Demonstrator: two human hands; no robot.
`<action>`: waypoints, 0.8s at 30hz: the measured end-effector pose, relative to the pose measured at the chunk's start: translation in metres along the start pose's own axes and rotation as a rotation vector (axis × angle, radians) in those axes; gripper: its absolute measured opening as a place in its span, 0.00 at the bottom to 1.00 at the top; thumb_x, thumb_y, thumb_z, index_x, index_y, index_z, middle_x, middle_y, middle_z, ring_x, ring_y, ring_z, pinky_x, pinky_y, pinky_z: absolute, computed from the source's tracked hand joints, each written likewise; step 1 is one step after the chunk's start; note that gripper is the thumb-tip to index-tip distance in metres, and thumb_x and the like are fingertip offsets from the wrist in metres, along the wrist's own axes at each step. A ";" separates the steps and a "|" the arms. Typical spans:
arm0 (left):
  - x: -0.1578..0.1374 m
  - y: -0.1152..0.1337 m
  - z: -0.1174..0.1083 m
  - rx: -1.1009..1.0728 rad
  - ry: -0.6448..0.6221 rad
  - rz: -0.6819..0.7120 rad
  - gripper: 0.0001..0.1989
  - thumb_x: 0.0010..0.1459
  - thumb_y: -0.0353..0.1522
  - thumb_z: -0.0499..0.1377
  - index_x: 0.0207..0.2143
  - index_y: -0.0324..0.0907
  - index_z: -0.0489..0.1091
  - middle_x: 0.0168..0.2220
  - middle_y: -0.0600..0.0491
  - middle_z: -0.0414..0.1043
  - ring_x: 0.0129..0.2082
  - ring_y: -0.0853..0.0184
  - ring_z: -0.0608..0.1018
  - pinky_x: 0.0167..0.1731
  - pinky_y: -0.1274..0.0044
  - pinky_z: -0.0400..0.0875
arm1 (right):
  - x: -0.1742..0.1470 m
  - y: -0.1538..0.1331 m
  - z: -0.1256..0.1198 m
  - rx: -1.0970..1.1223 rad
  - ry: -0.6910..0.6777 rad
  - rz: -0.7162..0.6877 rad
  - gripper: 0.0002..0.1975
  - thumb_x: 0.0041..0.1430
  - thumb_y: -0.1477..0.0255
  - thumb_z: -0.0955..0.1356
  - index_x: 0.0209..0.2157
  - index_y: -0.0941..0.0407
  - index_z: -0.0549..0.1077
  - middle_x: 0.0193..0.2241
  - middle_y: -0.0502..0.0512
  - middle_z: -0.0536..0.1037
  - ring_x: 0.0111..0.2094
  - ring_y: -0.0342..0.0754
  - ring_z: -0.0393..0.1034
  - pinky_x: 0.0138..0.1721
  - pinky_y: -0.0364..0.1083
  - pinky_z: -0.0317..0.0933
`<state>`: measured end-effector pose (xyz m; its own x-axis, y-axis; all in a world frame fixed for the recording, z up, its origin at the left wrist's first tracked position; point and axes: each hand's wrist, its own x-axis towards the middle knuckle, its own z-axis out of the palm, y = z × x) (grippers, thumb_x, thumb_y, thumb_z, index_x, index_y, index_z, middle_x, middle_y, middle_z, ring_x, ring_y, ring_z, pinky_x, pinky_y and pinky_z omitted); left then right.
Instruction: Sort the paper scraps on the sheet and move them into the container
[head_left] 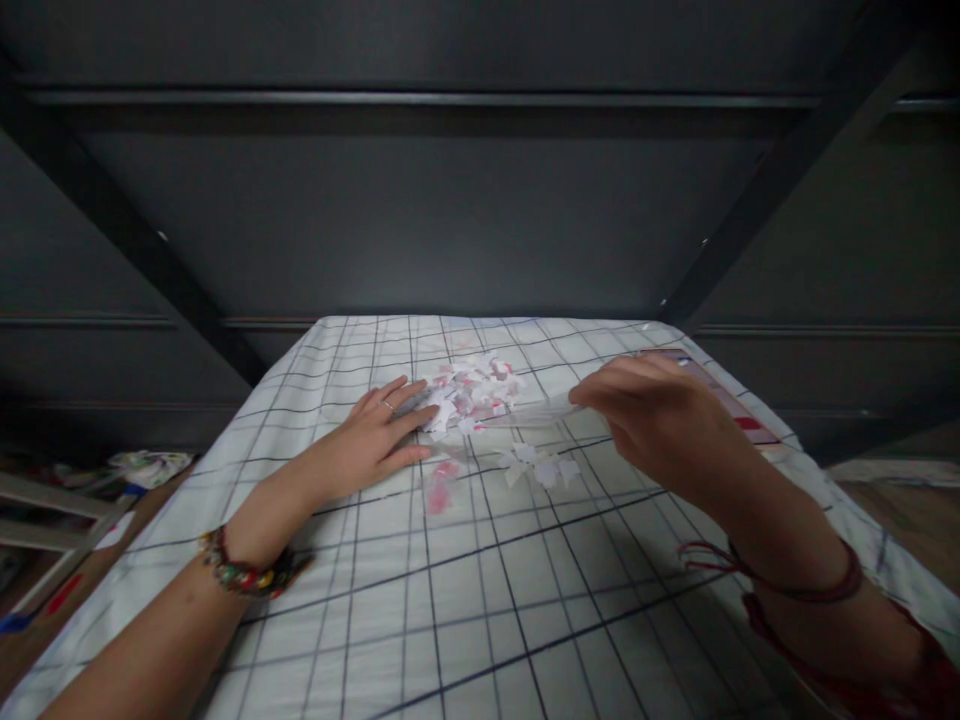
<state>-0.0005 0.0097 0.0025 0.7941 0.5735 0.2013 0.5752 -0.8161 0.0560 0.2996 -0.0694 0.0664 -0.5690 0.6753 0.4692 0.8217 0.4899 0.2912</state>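
A pile of torn white and pink paper scraps [474, 390] lies on the checked cloth. At its left edge rests my left hand [382, 430], fingers spread and touching the scraps, a ring on one finger. My right hand [645, 410] is closed in a pinch to the right of the pile. From its fingertips a clear plastic sheet or bag [536, 412] stretches left toward the pile; which of the two it is, I cannot tell. Nearer me lie a few loose white scraps [540, 468] and a pink patch [441, 487], blurred.
A white cloth with dark grid lines [465, 600] covers the table. Beyond my right hand lies a flat pinkish rectangular object [720, 395]. A dark panelled wall [450, 220] stands behind the table. At the lower left is a pale frame [52, 530] with some clutter.
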 end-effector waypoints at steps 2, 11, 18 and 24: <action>0.000 0.000 0.001 -0.006 0.005 0.003 0.28 0.63 0.49 0.40 0.56 0.42 0.60 0.61 0.42 0.52 0.62 0.51 0.51 0.56 0.56 0.52 | 0.000 0.000 0.000 -0.029 -0.019 -0.001 0.17 0.45 0.89 0.58 0.24 0.56 0.72 0.22 0.52 0.73 0.25 0.46 0.64 0.29 0.46 0.55; 0.001 0.000 -0.001 -0.017 -0.015 -0.003 0.29 0.63 0.49 0.39 0.56 0.41 0.61 0.61 0.41 0.51 0.62 0.51 0.51 0.57 0.56 0.51 | 0.001 -0.003 -0.001 0.044 0.009 -0.054 0.18 0.45 0.90 0.57 0.26 0.57 0.72 0.23 0.51 0.73 0.26 0.45 0.64 0.30 0.45 0.55; 0.000 -0.002 0.002 -0.025 -0.007 -0.014 0.27 0.63 0.49 0.42 0.56 0.44 0.60 0.62 0.44 0.51 0.62 0.51 0.52 0.56 0.56 0.52 | 0.003 -0.005 0.001 -0.007 -0.074 0.010 0.19 0.45 0.90 0.57 0.25 0.57 0.72 0.23 0.53 0.74 0.26 0.46 0.64 0.30 0.46 0.56; -0.001 -0.001 0.001 -0.030 -0.008 -0.013 0.27 0.63 0.49 0.42 0.56 0.44 0.60 0.62 0.44 0.51 0.62 0.51 0.51 0.56 0.56 0.52 | 0.002 -0.004 -0.001 -0.008 -0.073 0.035 0.17 0.46 0.89 0.58 0.24 0.56 0.72 0.22 0.52 0.73 0.26 0.46 0.64 0.30 0.46 0.55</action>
<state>-0.0015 0.0102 0.0017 0.7884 0.5843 0.1925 0.5793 -0.8104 0.0874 0.2949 -0.0707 0.0671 -0.5404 0.7306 0.4175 0.8413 0.4609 0.2824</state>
